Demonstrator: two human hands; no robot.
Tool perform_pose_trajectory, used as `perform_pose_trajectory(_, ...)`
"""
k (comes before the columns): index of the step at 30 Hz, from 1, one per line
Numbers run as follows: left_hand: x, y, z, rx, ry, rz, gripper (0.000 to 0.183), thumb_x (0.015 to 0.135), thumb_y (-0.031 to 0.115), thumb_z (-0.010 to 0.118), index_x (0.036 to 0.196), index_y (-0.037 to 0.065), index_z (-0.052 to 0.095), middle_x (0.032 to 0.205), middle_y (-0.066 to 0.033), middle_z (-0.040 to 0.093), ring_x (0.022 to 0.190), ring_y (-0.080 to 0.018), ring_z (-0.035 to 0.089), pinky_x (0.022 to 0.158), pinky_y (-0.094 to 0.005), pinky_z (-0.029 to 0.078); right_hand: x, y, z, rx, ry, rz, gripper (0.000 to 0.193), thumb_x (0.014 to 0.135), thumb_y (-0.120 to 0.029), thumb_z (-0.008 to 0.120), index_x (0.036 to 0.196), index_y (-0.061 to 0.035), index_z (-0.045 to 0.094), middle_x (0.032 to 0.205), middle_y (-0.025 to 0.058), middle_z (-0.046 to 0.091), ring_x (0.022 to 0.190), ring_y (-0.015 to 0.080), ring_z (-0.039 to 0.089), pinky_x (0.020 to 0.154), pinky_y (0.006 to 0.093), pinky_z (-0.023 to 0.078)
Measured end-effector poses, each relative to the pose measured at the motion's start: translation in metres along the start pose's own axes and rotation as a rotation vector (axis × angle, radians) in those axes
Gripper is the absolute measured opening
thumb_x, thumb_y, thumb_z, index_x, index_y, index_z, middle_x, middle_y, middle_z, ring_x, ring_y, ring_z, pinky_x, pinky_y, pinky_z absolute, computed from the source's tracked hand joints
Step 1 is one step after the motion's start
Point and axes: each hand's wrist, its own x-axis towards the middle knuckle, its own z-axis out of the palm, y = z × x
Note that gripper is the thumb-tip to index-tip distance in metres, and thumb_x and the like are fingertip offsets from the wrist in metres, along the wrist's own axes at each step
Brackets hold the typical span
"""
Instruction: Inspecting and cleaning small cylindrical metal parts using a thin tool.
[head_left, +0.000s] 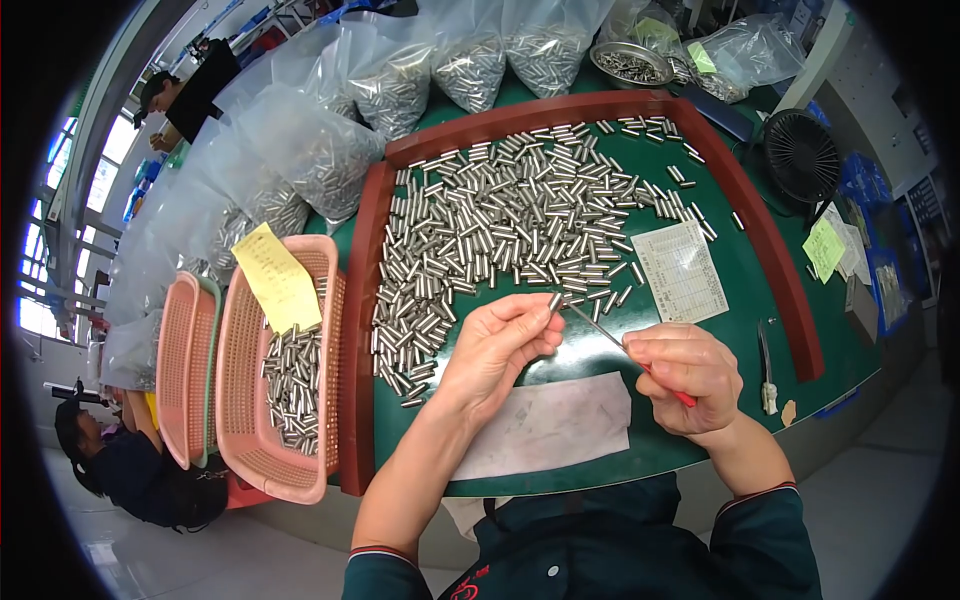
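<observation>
My left hand (500,350) pinches a small silver metal cylinder (555,299) between thumb and forefinger. In my right hand (692,375) is a slim tool with a red handle (684,398) and a thin metal shaft (598,327). The shaft's tip is at or very near the cylinder; whether it goes inside cannot be made out. Beyond both hands, a large spread of similar metal cylinders (510,210) covers the green tabletop (720,350). Below the hands lies a stained pale cloth (550,425).
A dark red wooden border (369,300) frames the work surface. Left of it stand a pink basket (235,400) of cylinders and a second pink basket (176,400). Clear bags (390,80) of cylinders line the back. Tweezers (766,365), a printed card (680,270) and a black fan (802,155) are right.
</observation>
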Motion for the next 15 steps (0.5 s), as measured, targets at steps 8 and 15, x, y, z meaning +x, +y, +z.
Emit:
perform_pose_trajectory(8,0.0014,-0.0058,-0.0014,-0.038,0.059,0.095,0.02,0.086,0.009,0.058,0.103,-0.002,0.058,0.086,-0.0084,0.063,0.073,-0.0122,0.06,0.069,-0.0233,0.05,0.0004,-0.0015,-0.0011,-0.059,-0.105,0.021,0.033,0.07,0.001,0.07,0.098,-0.0005,0.053,0.094,0.017,0.065,0.078,0.0295,0.066,0.06,0.0307,0.055)
perform_pose_trajectory(15,0.005,-0.006,-0.0078,-0.048,0.085,0.126,0.018,0.087,0.008,0.057,0.103,-0.001,0.057,0.087,-0.0082,0.062,0.076,-0.0131,0.059,0.072,-0.0243,0.049,0.0012,-0.0063,-0.0049,-0.025,-0.023,-0.01,0.016,0.081,-0.002,0.062,0.092,-0.0011,0.05,0.086,0.0154,0.064,0.075,0.0286,0.066,0.06,0.0327,0.055)
